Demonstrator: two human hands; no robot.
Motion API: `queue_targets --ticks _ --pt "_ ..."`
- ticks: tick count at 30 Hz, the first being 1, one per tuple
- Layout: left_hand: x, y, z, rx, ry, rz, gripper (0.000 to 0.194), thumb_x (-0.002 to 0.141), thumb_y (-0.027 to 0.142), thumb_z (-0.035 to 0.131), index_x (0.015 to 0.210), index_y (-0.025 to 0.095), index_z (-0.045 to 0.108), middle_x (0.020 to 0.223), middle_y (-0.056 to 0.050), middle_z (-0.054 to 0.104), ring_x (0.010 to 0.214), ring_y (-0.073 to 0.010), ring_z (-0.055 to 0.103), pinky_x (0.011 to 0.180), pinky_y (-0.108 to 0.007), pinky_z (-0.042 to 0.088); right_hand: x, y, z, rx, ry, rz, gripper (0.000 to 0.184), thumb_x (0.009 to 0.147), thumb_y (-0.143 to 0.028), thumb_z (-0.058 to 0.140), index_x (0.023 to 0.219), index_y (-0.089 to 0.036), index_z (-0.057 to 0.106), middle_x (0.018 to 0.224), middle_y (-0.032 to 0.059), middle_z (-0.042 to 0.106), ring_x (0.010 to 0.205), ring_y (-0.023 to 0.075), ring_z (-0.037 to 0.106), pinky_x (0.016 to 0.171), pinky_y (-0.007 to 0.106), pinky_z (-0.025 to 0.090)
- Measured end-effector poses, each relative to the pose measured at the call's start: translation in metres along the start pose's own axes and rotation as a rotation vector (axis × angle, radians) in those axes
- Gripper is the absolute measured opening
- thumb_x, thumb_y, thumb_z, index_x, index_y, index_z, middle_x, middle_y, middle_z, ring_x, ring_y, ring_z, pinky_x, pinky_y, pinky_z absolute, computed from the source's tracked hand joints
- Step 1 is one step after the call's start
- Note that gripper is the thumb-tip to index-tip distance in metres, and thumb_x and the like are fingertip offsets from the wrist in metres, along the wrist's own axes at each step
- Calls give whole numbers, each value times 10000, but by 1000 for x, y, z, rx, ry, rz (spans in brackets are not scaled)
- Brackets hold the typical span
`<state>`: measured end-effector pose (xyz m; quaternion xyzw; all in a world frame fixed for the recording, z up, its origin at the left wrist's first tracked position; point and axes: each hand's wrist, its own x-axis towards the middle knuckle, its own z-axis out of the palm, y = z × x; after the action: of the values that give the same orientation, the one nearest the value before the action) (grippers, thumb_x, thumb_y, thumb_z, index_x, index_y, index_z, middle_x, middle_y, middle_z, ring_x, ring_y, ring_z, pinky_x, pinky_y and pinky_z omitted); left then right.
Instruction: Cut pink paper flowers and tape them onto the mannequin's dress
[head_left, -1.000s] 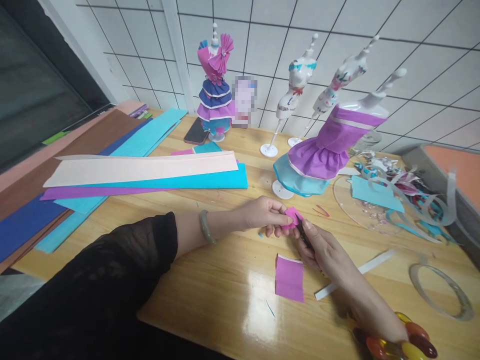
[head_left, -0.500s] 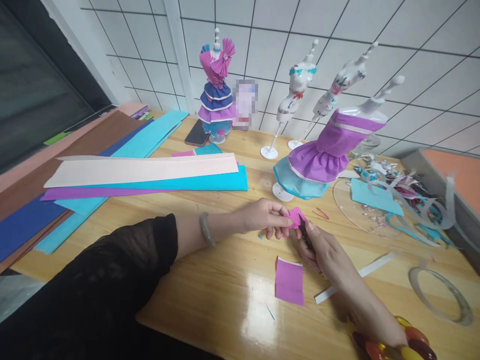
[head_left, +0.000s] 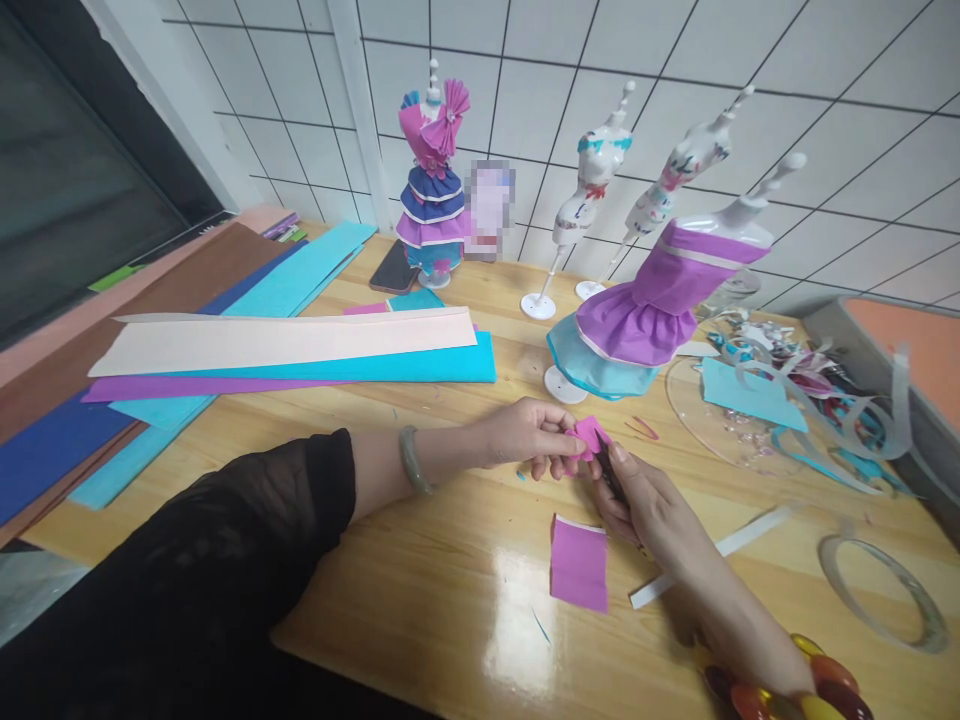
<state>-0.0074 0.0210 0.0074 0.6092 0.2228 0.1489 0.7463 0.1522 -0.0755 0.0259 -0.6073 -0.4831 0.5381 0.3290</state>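
Note:
My left hand (head_left: pixel 538 438) pinches a small pink paper piece (head_left: pixel 587 437) with a wavy, petal-like edge, above the table. From the right, my right hand (head_left: pixel 646 500) grips slim black pointed tweezers (head_left: pixel 611 475) between thumb and fingers, the tip against the right part of the pink paper. Whether the tweezers' tips are closed on the paper cannot be made out. On the table just below the hands lies a purple paper rectangle (head_left: pixel 579 565) with a pale top edge. A white strip (head_left: pixel 754 530) passes under my right forearm.
Behind my hands stands a mannequin (head_left: pixel 637 300) in a purple and light blue dress. Two bare mannequins (head_left: pixel 592 190) and another dressed one (head_left: pixel 433 200) are along the tiled wall. Folded paper sheets (head_left: pixel 300 345) lie left. Ribbon scraps (head_left: pixel 840 400) and a tape roll (head_left: pixel 881 590) are right.
The tweezers and the pink paper have shifted very slightly, and the paper's right edge is tilted a little differently. Everything else is as before.

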Motion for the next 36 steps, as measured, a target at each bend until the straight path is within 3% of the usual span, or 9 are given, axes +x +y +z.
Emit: queue_targets --ticks 21,28,36 --pt "-2 4 0 116 -64 -71 263 763 389 579 816 132 600 675 -7 609 467 -42 509 448 -160 390 0 1 -2 -105 -22 -47 499 888 -606 302 586 -213 362 456 -59 315 395 89 295 414 253 256" --pt "0 0 2 -12 52 15 284 771 402 566 806 121 591 685 -19 597 476 -55 507 431 -179 390 -1 0 0 -51 -31 -34 435 891 -592 310 761 -203 456 480 -74 310 396 93 280 400 239 242" --pt "-1 -3 7 -2 84 50 290 787 411 560 790 123 599 715 -21 599 521 -48 510 465 -172 397 -2 -2 2 -60 3 -67 472 893 -595 293 646 -208 401 462 -58 334 393 86 297 395 234 272"
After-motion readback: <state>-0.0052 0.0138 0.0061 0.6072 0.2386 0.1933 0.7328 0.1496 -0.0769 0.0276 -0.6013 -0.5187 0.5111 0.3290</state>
